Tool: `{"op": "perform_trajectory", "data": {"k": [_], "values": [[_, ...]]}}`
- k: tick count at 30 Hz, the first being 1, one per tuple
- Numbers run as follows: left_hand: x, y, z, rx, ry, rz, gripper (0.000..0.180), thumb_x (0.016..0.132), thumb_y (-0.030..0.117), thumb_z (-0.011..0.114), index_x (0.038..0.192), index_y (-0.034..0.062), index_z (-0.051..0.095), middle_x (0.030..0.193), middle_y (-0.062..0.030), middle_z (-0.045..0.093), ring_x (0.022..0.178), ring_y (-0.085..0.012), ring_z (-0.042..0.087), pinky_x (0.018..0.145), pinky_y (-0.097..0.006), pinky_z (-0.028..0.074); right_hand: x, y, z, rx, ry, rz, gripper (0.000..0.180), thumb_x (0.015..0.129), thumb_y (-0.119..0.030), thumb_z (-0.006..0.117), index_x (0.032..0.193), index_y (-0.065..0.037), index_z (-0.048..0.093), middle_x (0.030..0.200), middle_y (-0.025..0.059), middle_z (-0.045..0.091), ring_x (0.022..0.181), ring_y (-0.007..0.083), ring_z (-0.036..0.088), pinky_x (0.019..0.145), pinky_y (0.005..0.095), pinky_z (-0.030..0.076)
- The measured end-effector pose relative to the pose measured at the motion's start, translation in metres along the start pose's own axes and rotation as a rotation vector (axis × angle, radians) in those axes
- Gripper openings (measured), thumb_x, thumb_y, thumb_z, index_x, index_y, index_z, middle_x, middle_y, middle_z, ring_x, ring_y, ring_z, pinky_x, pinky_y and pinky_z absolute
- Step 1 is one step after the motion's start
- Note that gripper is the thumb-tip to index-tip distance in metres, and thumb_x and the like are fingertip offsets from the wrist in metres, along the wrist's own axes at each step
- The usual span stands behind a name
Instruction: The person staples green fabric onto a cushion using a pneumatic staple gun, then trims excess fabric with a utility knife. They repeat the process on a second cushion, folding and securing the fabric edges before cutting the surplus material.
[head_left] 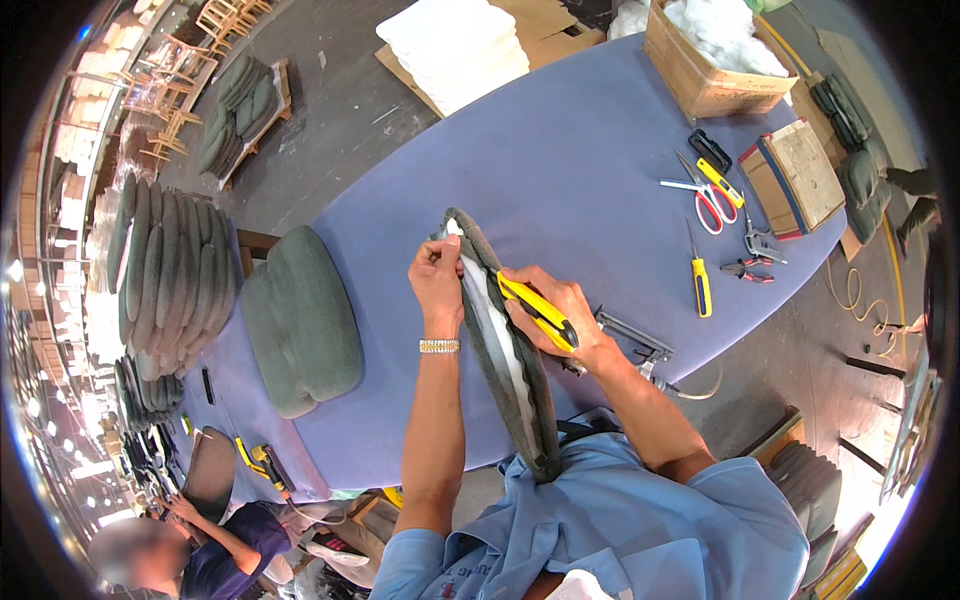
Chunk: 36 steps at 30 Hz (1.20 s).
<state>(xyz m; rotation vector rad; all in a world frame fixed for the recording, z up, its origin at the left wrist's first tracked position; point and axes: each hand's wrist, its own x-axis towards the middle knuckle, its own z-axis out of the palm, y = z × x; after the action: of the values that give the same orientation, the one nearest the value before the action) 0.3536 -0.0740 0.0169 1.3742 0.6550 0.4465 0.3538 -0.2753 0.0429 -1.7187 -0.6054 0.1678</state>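
Note:
A dark green-grey cushion (535, 405) stands on edge in front of me, its lower end against my shirt. Its long side is open, and white filling (497, 325) shows along the gap. My left hand (437, 272) pinches the fabric edge near the cushion's far end, fingers closed. In my right hand (562, 308) is a yellow and black utility knife (541, 312), gripped with its tip end at the right edge of the opening. Whether the blade is out cannot be seen. Another green-grey cushion (305, 325) lies flat on the table to my left.
On the blue-covered table (590, 150) lie scissors (712, 205), a yellow screwdriver (701, 285), pliers (748, 270) and a staple gun (635, 335). A carton of white stuffing (710, 75) stands far right. Stacked cushions (170, 270) rise at left. A co-worker (215, 540) is at lower left.

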Motion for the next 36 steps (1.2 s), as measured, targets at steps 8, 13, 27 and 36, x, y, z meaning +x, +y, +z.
{"op": "perform_trajectory", "data": {"k": [8,13,27,36], "values": [[0.005,0.012,-0.009,0.136,-0.049,-0.052,0.018,0.097,0.017,0.076,0.089,0.0042,0.066,0.071,0.0014,0.060,0.061,-0.0066,0.052,0.059,-0.023,0.045,0.018,-0.003,-0.003,0.005,0.101,-0.015,0.029,0.095,-0.018,0.070,0.121,-0.006,0.071,0.099,0.0152,0.075,0.083,0.0336,0.076,0.072,0.0380,0.059],[0.010,0.012,-0.010,0.145,-0.083,-0.045,0.018,0.098,0.017,0.075,0.090,0.0032,0.067,0.072,0.0007,0.061,0.061,-0.0072,0.054,0.060,-0.023,0.046,0.058,0.012,0.010,0.022,0.155,-0.009,0.035,0.096,-0.020,0.069,0.129,-0.007,0.067,0.101,0.0165,0.076,0.086,0.0327,0.076,0.076,0.0398,0.059],[0.003,0.016,-0.006,0.233,-0.117,0.019,0.017,0.097,0.016,0.075,0.091,0.0015,0.068,0.073,0.0008,0.062,0.065,-0.0063,0.054,0.062,-0.024,0.044,0.066,0.012,0.016,0.086,-0.008,0.075,0.033,0.096,-0.018,0.070,0.126,-0.007,0.065,0.094,0.0185,0.073,0.085,0.0383,0.074,0.077,0.0427,0.057],[-0.008,0.026,-0.008,0.011,-0.161,0.040,0.015,0.097,0.013,0.076,0.089,0.0037,0.067,0.078,0.0011,0.062,0.068,-0.0077,0.054,0.066,-0.024,0.044,0.040,0.008,0.012,0.050,0.023,0.071,0.035,0.094,-0.018,0.071,0.126,-0.007,0.063,0.091,0.0164,0.074,0.081,0.0360,0.074,0.072,0.0419,0.058]]}}
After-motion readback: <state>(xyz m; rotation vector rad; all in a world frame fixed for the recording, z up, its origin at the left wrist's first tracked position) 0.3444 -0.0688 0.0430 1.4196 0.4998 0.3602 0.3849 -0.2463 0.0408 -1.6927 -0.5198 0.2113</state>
